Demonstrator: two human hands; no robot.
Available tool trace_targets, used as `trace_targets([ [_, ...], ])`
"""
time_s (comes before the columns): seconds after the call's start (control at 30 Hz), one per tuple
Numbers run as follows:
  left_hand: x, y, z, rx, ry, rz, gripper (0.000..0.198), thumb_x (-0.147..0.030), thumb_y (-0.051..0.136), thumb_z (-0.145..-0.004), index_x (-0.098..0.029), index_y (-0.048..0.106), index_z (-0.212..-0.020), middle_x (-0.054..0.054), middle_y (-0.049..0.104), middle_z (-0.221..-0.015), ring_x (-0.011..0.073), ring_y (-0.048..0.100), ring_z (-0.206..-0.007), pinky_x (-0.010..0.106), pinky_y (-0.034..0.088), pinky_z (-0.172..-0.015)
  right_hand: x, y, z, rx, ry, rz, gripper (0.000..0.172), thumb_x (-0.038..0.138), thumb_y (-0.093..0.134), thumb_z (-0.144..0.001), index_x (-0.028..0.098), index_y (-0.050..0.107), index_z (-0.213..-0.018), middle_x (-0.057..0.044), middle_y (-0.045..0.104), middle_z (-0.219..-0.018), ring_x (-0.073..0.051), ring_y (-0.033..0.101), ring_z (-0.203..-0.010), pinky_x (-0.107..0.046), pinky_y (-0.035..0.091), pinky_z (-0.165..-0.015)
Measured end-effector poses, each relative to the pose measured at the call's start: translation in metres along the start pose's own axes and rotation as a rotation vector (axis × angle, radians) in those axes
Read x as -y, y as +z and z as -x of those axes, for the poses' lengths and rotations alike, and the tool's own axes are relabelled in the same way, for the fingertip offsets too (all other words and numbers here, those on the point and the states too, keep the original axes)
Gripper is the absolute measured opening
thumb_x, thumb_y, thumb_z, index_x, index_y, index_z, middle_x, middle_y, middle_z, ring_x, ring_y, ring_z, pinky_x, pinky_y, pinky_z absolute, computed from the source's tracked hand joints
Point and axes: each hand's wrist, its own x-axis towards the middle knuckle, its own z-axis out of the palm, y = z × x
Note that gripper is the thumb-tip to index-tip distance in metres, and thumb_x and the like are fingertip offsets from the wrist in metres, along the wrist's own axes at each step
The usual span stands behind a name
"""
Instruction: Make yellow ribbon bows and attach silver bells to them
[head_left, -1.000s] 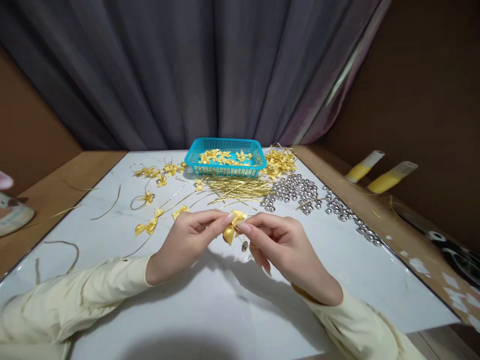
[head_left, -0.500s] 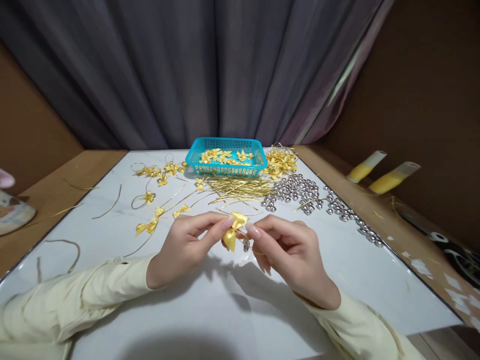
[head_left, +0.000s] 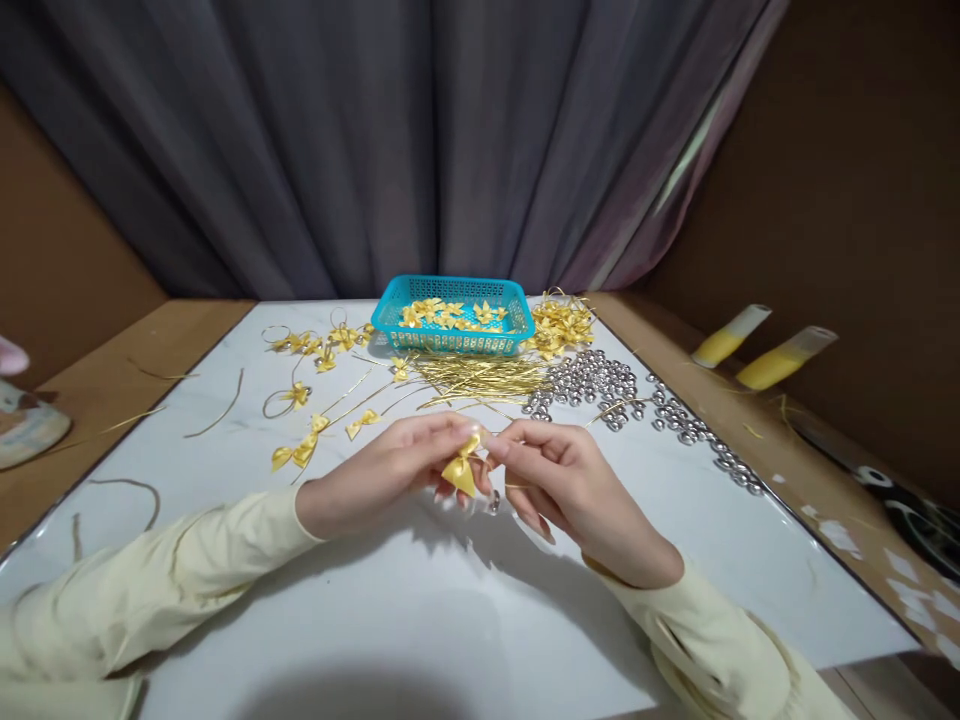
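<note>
Yellow satin bow [head_left: 459, 472] is pinched in the fingers of the left hand [head_left: 394, 460]; fingertips of the right hand [head_left: 581, 490] meet at its edge, their exact grip hidden. Both sets of fingers sit closer together than a moment ago. Beyond them lie gold cords [head_left: 487, 378], silver pieces [head_left: 592, 382] to the right, then a blue basket [head_left: 450, 280].

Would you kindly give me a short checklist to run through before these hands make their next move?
1. Yellow bow pinched by the left hand: ok.
2. Right hand fingertips close beside the bow: ok.
3. What the right fingertips pinch: cannot tell; it is hidden.
4. Small silver piece hanging below the fingertips, off the table: ok.
5. Gold cords bunched before the blue basket: ok.
6. Loose silver pieces in one pile: not ok; they trail rightward.
</note>
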Motion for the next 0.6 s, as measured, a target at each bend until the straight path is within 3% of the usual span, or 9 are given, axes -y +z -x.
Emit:
trace_targets([
  [0.07,-0.001,-0.004,-0.002,0.064,-0.037,-0.008,0.026,-0.033,0.052,-0.089,-0.016,0.058,-0.107,0.0,0.063,-0.068,0.0088,0.055,-0.059,0.02,0.038,-0.054,0.003,-0.005,-0.003,0.006,0.087,-0.038,0.022,0.039,0.055,-0.085,0.017,0.056,-0.079,0.008,0.047,-0.035,-0.003,0.03,-0.025,-0.014,0.019,-0.029],
  [0.2,0.0,-0.015,-0.003,-0.018,-0.005,-0.093,0.035,-0.028,0.057,-0.086,-0.019,0.052,-0.12,0.002,0.068,-0.072,0.009,0.058,-0.055,0.019,0.038,-0.05,0.006,-0.018,-0.008,-0.018,0.173,-0.097,0.028,0.036,0.061,-0.082,0.02,0.049,-0.102,0.011,0.045,-0.038,-0.005,0.03,-0.029,-0.015,0.02,-0.032],
  [0.3,0.005,-0.024,-0.002,-0.073,0.011,-0.137,0.025,-0.026,0.059,-0.084,-0.017,0.06,-0.108,0.005,0.071,-0.078,0.0118,0.064,-0.058,0.019,0.041,-0.047,0.003,-0.026,-0.013,-0.013,0.126,-0.178,0.032,0.024,0.067,-0.076,0.018,0.051,-0.103,0.008,0.05,-0.048,-0.007,0.044,-0.044,-0.019,0.034,-0.045],
  [0.4,0.009,-0.032,-0.002,-0.037,-0.024,-0.147,0.017,-0.026,0.06,-0.082,-0.014,0.067,-0.092,0.007,0.072,-0.085,0.0167,0.068,-0.066,0.02,0.046,-0.048,0.001,-0.027,-0.016,0.006,0.066,-0.203,0.03,0.019,0.066,-0.075,0.018,0.054,-0.103,0.004,0.055,-0.055,-0.01,0.051,-0.053,-0.023,0.041,-0.055],
  [0.47,0.011,-0.036,-0.002,-0.009,-0.049,-0.121,0.02,-0.027,0.062,-0.081,-0.015,0.067,-0.096,0.008,0.072,-0.092,0.0192,0.069,-0.075,0.021,0.05,-0.051,0.0,-0.026,-0.018,0.026,0.055,-0.234,0.027,0.017,0.063,-0.077,0.018,0.054,-0.103,0.006,0.055,-0.053,-0.008,0.045,-0.044,-0.027,0.044,-0.059],
  [0.6,0.013,-0.043,-0.001,0.005,-0.1,-0.096,0.029,-0.026,0.065,-0.079,-0.018,0.065,-0.107,0.007,0.072,-0.097,0.018,0.067,-0.084,0.022,0.055,-0.062,-0.001,-0.025,-0.022,0.055,0.092,-0.317,0.028,0.014,0.059,-0.078,0.02,0.052,-0.104,0.009,0.056,-0.057,-0.001,0.022,-0.032,-0.033,0.052,-0.063],
])
